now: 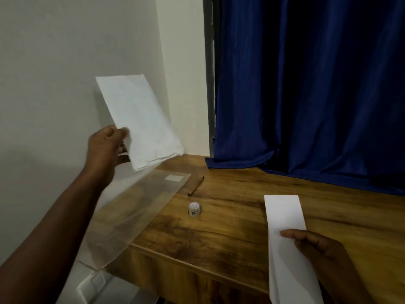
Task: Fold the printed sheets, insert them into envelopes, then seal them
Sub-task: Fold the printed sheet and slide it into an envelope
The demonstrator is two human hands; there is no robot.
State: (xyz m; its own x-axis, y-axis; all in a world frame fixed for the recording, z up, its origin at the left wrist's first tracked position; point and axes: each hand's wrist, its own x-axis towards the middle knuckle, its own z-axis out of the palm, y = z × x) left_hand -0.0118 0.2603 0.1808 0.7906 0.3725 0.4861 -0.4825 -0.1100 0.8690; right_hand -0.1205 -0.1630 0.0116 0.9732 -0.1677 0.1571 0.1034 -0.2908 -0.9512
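I log: envelope (140, 121) blurred, pinched by left hand (105, 148), long axis rising away | folded sheet (287, 240) cut off below, gripped by right hand (317, 249), pointing away over table (219, 227).

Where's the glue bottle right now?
In the head view the small glue bottle stands upright on the wooden table, left of centre, just in front of the pen and right of the clear plastic sleeve.

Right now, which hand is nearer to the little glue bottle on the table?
Left, narrowly. The left hand is raised up and to the left of the glue bottle, holding envelopes. The right hand is lower right, holding the folded sheet.
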